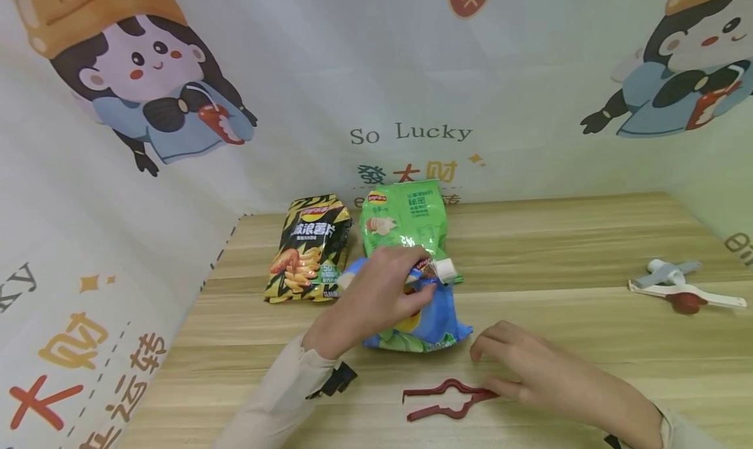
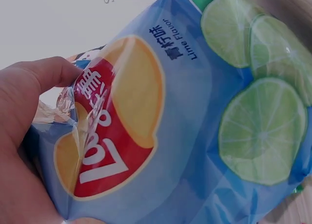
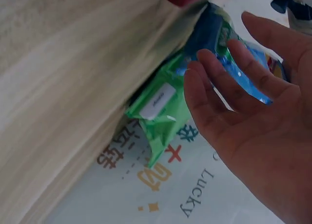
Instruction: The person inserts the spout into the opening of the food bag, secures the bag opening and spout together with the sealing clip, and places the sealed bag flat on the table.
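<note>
The blue bag (image 2: 187, 119) looks like glossy plastic.

Black chip bag (image 1: 308, 249) beside green chip bag (image 1: 406, 217), pale clips (image 1: 672, 276) at right, wooden table (image 1: 559, 246), printed backdrop (image 1: 306, 102)

A blue chip bag (image 1: 440, 312) is gripped near its top by the left hand (image 1: 376, 292); a small white piece (image 1: 446, 270) is seen just right of its fingers. Beyond the hand, a green bag (image 1: 408, 217) is partly hidden, and a black-and-yellow bag (image 1: 308, 253) is set to its left. A dark red clip (image 1: 479, 394) is laid just beside the thumb of the right hand (image 1: 529, 361). Well right of that hand, grey, white and dark red pieces (image 1: 687, 302) are grouped on the wooden table (image 1: 565, 253).
</note>
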The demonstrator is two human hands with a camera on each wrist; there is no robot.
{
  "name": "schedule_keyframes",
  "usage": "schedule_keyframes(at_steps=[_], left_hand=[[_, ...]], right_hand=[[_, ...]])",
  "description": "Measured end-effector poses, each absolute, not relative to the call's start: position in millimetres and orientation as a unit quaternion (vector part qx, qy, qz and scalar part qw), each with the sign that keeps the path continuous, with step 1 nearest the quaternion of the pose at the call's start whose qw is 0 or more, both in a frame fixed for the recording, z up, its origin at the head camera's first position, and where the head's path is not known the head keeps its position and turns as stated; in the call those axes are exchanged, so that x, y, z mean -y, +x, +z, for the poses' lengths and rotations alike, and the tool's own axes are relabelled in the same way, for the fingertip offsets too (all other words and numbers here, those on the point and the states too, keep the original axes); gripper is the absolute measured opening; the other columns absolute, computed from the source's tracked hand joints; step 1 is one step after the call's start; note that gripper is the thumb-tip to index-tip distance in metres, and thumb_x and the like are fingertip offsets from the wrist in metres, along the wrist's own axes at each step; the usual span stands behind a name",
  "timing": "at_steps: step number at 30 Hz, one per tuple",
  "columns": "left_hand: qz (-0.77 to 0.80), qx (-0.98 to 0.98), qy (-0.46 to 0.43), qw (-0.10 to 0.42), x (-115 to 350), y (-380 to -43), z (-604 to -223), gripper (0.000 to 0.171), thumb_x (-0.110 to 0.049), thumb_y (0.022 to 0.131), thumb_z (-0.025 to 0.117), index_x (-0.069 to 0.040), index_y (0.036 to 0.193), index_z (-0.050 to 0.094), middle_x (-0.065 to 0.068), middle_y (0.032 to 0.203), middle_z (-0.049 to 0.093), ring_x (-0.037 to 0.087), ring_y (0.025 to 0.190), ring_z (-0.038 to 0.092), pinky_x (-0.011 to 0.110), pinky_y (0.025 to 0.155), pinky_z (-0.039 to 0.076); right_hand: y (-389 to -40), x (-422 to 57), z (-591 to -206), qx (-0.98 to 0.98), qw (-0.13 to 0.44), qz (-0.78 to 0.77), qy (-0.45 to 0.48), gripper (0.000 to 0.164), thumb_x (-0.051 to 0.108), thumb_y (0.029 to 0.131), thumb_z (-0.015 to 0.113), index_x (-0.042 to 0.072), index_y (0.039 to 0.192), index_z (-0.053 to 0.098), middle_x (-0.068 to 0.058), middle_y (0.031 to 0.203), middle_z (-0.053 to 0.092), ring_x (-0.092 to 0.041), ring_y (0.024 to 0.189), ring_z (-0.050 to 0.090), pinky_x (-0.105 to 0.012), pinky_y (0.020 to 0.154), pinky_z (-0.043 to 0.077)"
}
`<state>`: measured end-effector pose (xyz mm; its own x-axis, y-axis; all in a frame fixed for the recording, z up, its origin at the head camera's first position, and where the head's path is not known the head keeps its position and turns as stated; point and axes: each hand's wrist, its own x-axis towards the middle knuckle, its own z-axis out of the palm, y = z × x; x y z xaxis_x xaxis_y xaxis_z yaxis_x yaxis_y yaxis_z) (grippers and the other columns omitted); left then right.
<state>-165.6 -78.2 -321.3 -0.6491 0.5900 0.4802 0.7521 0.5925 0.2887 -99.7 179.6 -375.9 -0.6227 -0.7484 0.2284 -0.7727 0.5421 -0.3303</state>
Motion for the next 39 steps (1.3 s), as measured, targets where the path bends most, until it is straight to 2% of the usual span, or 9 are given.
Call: schedule_keyframes(at_steps=[2, 6, 9, 14, 20, 22, 29, 35, 39], left_hand=[[-0.237, 0.878, -0.378, 0.172, 81.1, -163.9, -320.7, 0.029, -0.016, 0.087, 0.071, -0.007, 0.113, 0.064, -0.002, 0.086, 0.068, 0.009, 0.072, 0.057, 0.034, 0.082, 0.049], [-0.234, 0.871, -0.389, 0.190, 86.7, -161.3, -321.9, 0.049, -0.012, 0.088, 0.067, -0.013, 0.135, 0.056, -0.008, 0.074, 0.057, 0.008, 0.062, 0.045, 0.032, 0.072, 0.044], [-0.222, 0.861, -0.404, 0.214, 89.7, -159.6, -324.2, 0.056, -0.012, 0.090, 0.065, -0.020, 0.144, 0.053, -0.008, 0.076, 0.057, 0.007, 0.064, 0.045, 0.030, 0.066, 0.039], [-0.202, 0.857, -0.409, 0.241, 92.7, -157.0, -328.4, 0.043, -0.014, 0.093, 0.065, -0.020, 0.136, 0.062, -0.001, 0.095, 0.067, 0.010, 0.080, 0.056, 0.031, 0.071, 0.040], [-0.200, 0.861, -0.404, 0.237, 93.2, -157.7, -327.9, 0.033, -0.017, 0.092, 0.068, -0.014, 0.124, 0.067, 0.000, 0.106, 0.071, 0.013, 0.093, 0.063, 0.030, 0.073, 0.042], [-0.200, 0.863, -0.402, 0.234, 93.5, -158.0, -327.6, 0.032, -0.017, 0.090, 0.070, -0.012, 0.122, 0.067, 0.001, 0.108, 0.072, 0.014, 0.095, 0.064, 0.030, 0.074, 0.044], [-0.206, 0.864, -0.400, 0.226, 94.7, -157.8, -327.2, 0.029, -0.016, 0.087, 0.072, -0.009, 0.115, 0.065, -0.001, 0.089, 0.069, 0.010, 0.074, 0.057, 0.030, 0.071, 0.045], [-0.215, 0.865, -0.396, 0.219, 95.4, -157.2, -326.5, 0.028, -0.016, 0.087, 0.072, -0.010, 0.113, 0.061, -0.004, 0.080, 0.063, 0.009, 0.070, 0.052, 0.031, 0.073, 0.045], [-0.217, 0.868, -0.391, 0.216, 96.5, -157.3, -324.4, 0.029, -0.016, 0.087, 0.072, -0.009, 0.113, 0.060, -0.006, 0.076, 0.059, 0.009, 0.067, 0.049, 0.031, 0.072, 0.044]], right_hand=[[-98.1, -177.2, -382.1, 0.873, 0.011, 0.195, 0.447, 0.024, 0.017, 0.085, 0.079, 0.019, 0.104, 0.066, 0.009, 0.109, 0.059, -0.010, 0.101, 0.056, -0.029, 0.081, 0.053], [-95.8, -172.1, -390.4, 0.869, -0.021, 0.184, 0.460, 0.023, 0.021, 0.085, 0.079, 0.021, 0.105, 0.067, 0.012, 0.110, 0.059, -0.008, 0.101, 0.053, -0.028, 0.082, 0.051], [-94.8, -169.3, -394.8, 0.865, -0.025, 0.178, 0.469, 0.022, 0.020, 0.086, 0.078, 0.021, 0.106, 0.069, 0.012, 0.109, 0.060, -0.008, 0.100, 0.053, -0.027, 0.082, 0.051], [-91.8, -165.1, -401.1, 0.855, 0.018, 0.172, 0.488, 0.024, 0.018, 0.085, 0.077, 0.021, 0.107, 0.068, 0.012, 0.101, 0.058, -0.005, 0.093, 0.052, -0.024, 0.078, 0.050], [-90.1, -159.2, -406.0, 0.857, 0.004, 0.160, 0.490, 0.027, 0.017, 0.092, 0.072, 0.025, 0.117, 0.065, 0.012, 0.100, 0.056, -0.003, 0.089, 0.051, -0.022, 0.075, 0.050], [-89.7, -157.0, -407.1, 0.859, 0.004, 0.155, 0.488, 0.026, 0.016, 0.092, 0.070, 0.025, 0.116, 0.066, 0.012, 0.098, 0.055, -0.003, 0.087, 0.050, -0.021, 0.074, 0.049], [-88.7, -154.9, -405.7, 0.873, -0.002, 0.142, 0.467, 0.017, 0.010, 0.090, 0.071, 0.026, 0.093, 0.071, 0.015, 0.087, 0.050, 0.000, 0.079, 0.046, -0.019, 0.067, 0.046], [-90.0, -161.9, -399.9, 0.888, -0.074, 0.168, 0.422, 0.009, 0.014, 0.094, 0.068, 0.023, 0.092, 0.068, 0.017, 0.087, 0.049, 0.002, 0.074, 0.046, -0.019, 0.066, 0.047], [-90.8, -172.5, -397.1, 0.880, -0.095, 0.214, 0.414, 0.009, 0.017, 0.095, 0.068, 0.025, 0.091, 0.065, 0.019, 0.088, 0.049, 0.003, 0.075, 0.046, -0.018, 0.064, 0.045]])
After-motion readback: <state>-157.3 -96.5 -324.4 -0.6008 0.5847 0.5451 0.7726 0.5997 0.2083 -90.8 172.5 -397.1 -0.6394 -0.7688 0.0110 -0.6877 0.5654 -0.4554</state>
